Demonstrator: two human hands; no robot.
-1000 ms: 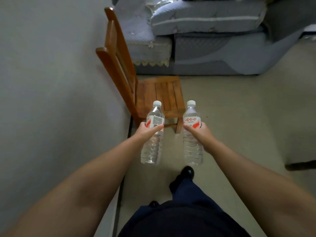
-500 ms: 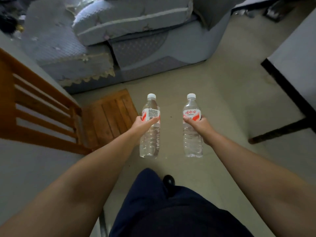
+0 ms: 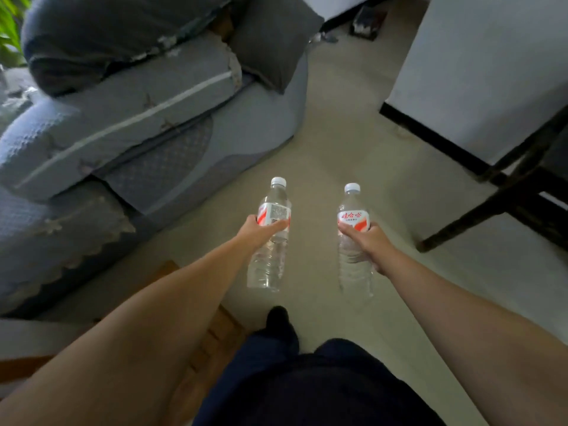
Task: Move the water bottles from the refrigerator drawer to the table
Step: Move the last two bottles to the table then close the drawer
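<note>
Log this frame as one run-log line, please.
phase: carrying | left hand: grips left bottle | right hand: grips right bottle | bottles: upright, capped, over floor | table: ahead-right

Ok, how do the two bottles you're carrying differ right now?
The left bottle tilts, cap leaning right, its label showing a barcode panel; the right bottle stands nearly upright, its label showing red characters. The left hand grips one, the right hand the other. Both are clear, white-capped, held at the label above the floor.
</note>
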